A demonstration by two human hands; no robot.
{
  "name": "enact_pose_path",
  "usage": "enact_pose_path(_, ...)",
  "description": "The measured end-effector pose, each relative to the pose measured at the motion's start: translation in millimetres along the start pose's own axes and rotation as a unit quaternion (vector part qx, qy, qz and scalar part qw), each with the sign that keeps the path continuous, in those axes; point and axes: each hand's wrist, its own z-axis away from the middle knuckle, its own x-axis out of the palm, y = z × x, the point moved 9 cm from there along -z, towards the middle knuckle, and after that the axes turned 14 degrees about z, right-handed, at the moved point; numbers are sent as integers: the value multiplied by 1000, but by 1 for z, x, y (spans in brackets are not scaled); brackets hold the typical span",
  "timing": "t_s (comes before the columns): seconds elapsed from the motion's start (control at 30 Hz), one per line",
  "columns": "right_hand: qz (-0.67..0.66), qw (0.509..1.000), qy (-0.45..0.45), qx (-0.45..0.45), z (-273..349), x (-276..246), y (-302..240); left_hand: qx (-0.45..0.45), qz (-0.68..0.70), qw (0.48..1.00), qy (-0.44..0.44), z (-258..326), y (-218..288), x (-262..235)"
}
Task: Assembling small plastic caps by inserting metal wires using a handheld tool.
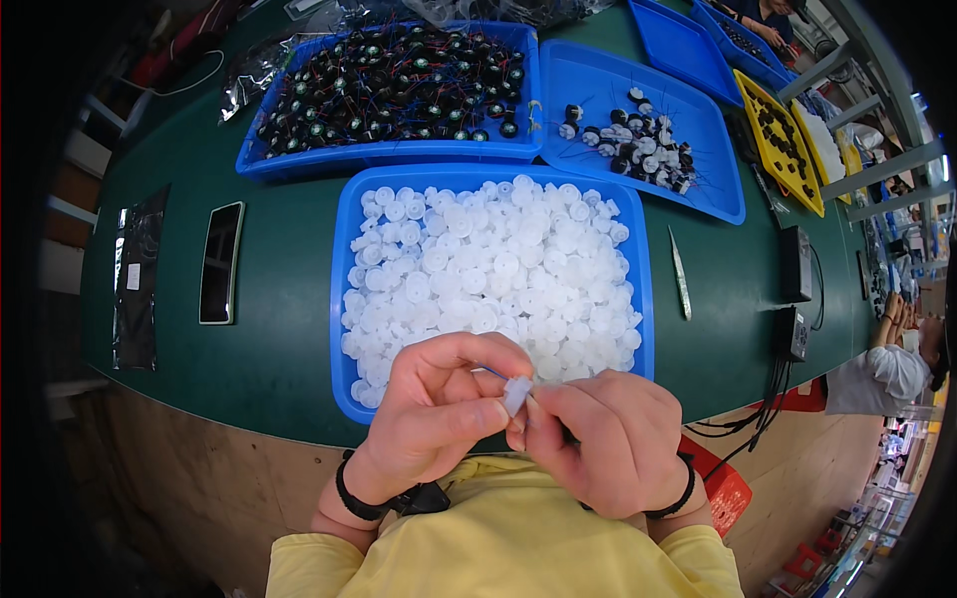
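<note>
Over the near edge of a blue tray (pixel 340 299) heaped with round white plastic parts (pixel 478 269), both my hands meet. My left hand (pixel 434 404) is closed, with a small white plastic part (pixel 516 395) pinched between thumb and fingers. A thin dark wire-like line shows beside that part. My right hand (pixel 608 439) is closed too, thumb and forefinger pressed together against the part's right side. Something dark shows in a gap below the right fingers; what it is stays hidden.
Behind stands a blue tray (pixel 389 152) of small black motors with wires; right of it, a blue tray (pixel 713 149) holds black-and-white assemblies. Tweezers (pixel 680 274) lie to the right, a phone (pixel 221 264) to the left. Black boxes (pixel 795 264) with cables sit near the right edge.
</note>
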Motion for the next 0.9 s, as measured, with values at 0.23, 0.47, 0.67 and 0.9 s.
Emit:
enact_pose_path(0.23, -89, 989, -98, 59, -5, 6, 9, 24, -49, 998, 14, -1, 5, -1)
enact_pose_path(0.47, -142, 978, -109, 103, 0, 5, 19, 18, -50, 999, -8, -2, 4, 5)
enact_pose_path(0.67, -136, 979, -131, 77, -2, 10, 15, 31, -102, 994, 7, 1, 7, 6)
enact_pose_path(0.9, -209, 952, -105, 197, -3, 7, 40, 236, -516, 823, -23, 7, 26, 39)
